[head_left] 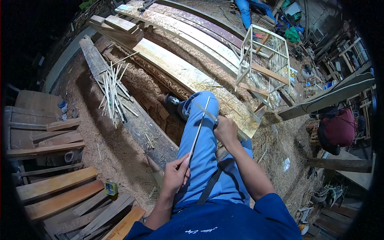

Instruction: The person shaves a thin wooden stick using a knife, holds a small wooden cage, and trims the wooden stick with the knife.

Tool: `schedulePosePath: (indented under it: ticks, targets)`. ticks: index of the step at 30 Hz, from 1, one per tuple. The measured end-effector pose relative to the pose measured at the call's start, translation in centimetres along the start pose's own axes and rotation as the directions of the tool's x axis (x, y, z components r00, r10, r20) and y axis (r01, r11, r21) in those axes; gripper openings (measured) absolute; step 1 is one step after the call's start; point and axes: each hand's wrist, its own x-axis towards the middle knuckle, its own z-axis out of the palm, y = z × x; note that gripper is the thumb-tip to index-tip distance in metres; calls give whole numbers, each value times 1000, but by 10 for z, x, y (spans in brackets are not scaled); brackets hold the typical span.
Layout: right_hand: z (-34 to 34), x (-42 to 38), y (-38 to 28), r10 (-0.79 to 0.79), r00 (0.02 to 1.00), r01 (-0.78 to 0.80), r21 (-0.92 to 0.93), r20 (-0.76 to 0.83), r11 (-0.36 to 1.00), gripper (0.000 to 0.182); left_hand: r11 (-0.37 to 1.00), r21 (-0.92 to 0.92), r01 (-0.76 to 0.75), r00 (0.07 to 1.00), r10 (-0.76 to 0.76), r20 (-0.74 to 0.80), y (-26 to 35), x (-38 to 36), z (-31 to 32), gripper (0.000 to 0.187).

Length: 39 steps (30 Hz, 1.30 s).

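My left hand (pixel 176 174) is closed round the lower end of a thin wooden strip (pixel 197 138), which slants up across my thigh in blue jeans (pixel 196 156). Beside the knee, my right hand (pixel 226 130) grips a knife by its handle, and the knife's blade (pixel 205 111) crosses the strip near its upper end. A loose pile of thin sticks (pixel 114 94) lies on a weathered beam (pixel 140 128) to the left. Shavings (pixel 224 100) cover the near end of a pale plank (pixel 172 62) behind the knee.
A slatted wooden cage (pixel 264 64) stands at upper right. Stacked boards (pixel 60 184) and a yellow-green tape measure (pixel 111 188) are at lower left. A person in blue trousers (pixel 244 12) is at the top, another in a dark red shirt (pixel 342 127) at right.
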Motion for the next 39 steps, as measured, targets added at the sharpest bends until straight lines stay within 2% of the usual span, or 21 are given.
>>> schedulePosePath:
  ticks: [1,3,4,9,11,13,19,20,24,27,29,31,33,34,36,39]
  targets:
    - [2,-8,2,5,1000,-5,0,-2,1000,9,1000,3,1,1000,-1,4,3,5,1,33]
    - [3,-25,8,-189,979,193,-59,72,979,8,999,16,-29,998,28,62,6,17,3,33]
    - [5,-33,9,-177,982,181,-61,73,982,8,999,30,-28,997,26,72,10,20,5,32]
    - [4,-50,8,-302,939,316,-68,162,946,12,999,28,-26,998,24,59,15,33,15,31]
    - [5,-47,9,-284,944,300,-79,170,951,10,998,51,-41,997,37,73,12,35,12,30]
    - [13,-41,14,-250,965,256,-73,77,964,9,999,25,-38,996,36,79,8,34,9,30]
    - [26,-4,30,-165,986,163,-132,-9,978,7,999,-30,-36,997,38,73,1,27,3,30]
    - [23,3,31,-44,999,44,-126,7,991,7,999,-41,-31,996,35,82,0,28,4,30]
    - [8,37,45,29,1000,-30,-175,-7,984,9,999,10,-35,997,34,69,3,20,6,30]
    - [-5,44,38,76,997,-76,-154,-5,985,14,999,-49,0,997,3,72,5,20,5,29]
    - [-8,35,25,35,997,-44,-158,-63,986,11,998,-54,21,998,-17,62,9,21,7,30]
    - [0,17,18,-7,999,1,-136,-38,991,11,999,-46,18,998,-16,60,10,24,10,30]
    - [5,-7,12,-196,979,202,-122,64,972,14,999,-37,19,998,-17,57,12,26,13,30]
    - [3,-18,10,-194,979,201,-122,67,972,14,999,-34,16,999,-15,44,12,27,15,29]
    - [-5,-36,7,-284,948,296,-75,142,952,14,999,-31,19,999,-18,36,12,28,17,29]
    - [-5,-50,7,-297,930,320,-83,215,944,13,1000,-29,9,999,-8,36,10,28,17,28]
